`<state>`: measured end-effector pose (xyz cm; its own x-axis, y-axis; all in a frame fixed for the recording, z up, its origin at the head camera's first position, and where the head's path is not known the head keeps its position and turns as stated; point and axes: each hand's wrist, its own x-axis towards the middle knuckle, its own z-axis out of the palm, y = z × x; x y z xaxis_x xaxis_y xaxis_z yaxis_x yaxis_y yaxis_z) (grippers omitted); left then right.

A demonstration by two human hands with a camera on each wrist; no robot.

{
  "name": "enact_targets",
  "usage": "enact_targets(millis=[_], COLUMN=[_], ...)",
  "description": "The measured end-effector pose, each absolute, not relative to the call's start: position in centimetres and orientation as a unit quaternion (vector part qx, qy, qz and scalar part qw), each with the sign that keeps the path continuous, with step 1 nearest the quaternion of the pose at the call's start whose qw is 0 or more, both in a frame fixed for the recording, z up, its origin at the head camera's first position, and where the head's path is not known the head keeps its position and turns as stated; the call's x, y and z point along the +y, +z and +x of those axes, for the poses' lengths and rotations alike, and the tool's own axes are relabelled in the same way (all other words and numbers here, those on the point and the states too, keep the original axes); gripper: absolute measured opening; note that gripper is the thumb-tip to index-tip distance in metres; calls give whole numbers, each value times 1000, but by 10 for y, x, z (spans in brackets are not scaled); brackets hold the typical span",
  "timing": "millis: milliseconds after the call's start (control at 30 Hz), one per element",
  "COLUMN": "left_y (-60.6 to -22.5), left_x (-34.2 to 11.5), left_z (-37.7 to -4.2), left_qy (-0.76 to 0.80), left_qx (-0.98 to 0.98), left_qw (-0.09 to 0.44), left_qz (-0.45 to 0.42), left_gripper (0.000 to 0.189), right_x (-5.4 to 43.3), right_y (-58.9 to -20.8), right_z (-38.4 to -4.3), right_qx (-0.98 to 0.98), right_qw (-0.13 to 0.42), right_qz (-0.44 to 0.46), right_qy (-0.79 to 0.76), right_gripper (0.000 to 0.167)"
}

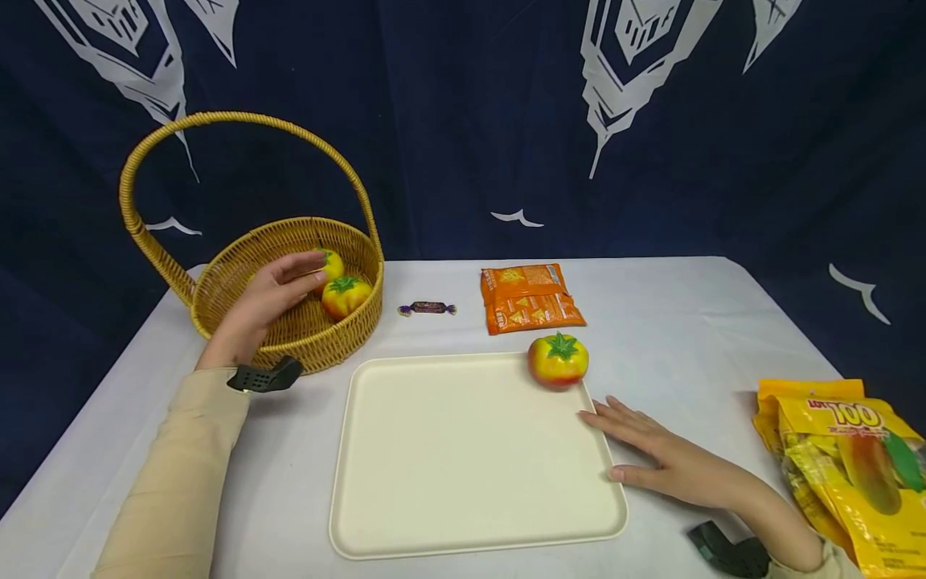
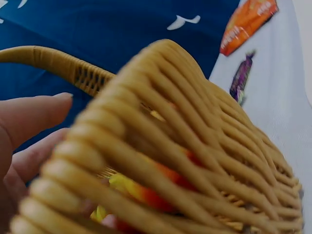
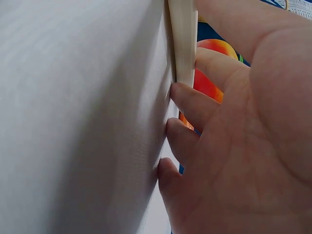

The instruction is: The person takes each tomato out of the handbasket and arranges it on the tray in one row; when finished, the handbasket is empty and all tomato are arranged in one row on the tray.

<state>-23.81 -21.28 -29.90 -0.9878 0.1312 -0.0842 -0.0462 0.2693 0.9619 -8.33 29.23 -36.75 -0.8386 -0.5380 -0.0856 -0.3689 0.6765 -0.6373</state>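
My left hand (image 1: 278,293) reaches over the rim of the wicker basket (image 1: 289,352), its fingers extended beside a yellow-red tomato (image 1: 333,268). Whether they touch it is unclear. A second tomato (image 1: 346,297) with a green leafy top sits in front of that one inside the basket. In the left wrist view, the basket's weave (image 2: 161,122) hides part of the hand and fruit. My right hand (image 1: 654,458) lies with fingers spread at the right edge of the cream tray (image 1: 463,458), touching its rim. Another tomato (image 1: 558,361) rests on the tray's back right corner.
A purple wrapped candy (image 1: 428,308) lies right of the basket. Behind the tray is an orange snack packet (image 1: 531,299). Yellow mango bags (image 1: 854,466) stand at the far right, near my right forearm. The basket's tall handle (image 1: 246,118) arches above my left hand.
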Motion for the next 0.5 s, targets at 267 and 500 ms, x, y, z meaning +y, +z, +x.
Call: enact_targets(millis=[267, 500], left_y=[-302, -305], left_x=[-207, -205], left_z=[-241, -242], left_qy=[483, 430], left_qx=[861, 883], left_qw=[118, 148], left_qz=[108, 116], left_gripper=[60, 62], right_x=[291, 291], right_y=[-366, -366], right_z=[-84, -83], right_qx=[901, 903], right_qw=[135, 131], right_qz=[-263, -265], right_qy=[-318, -312], right_gripper=[62, 62])
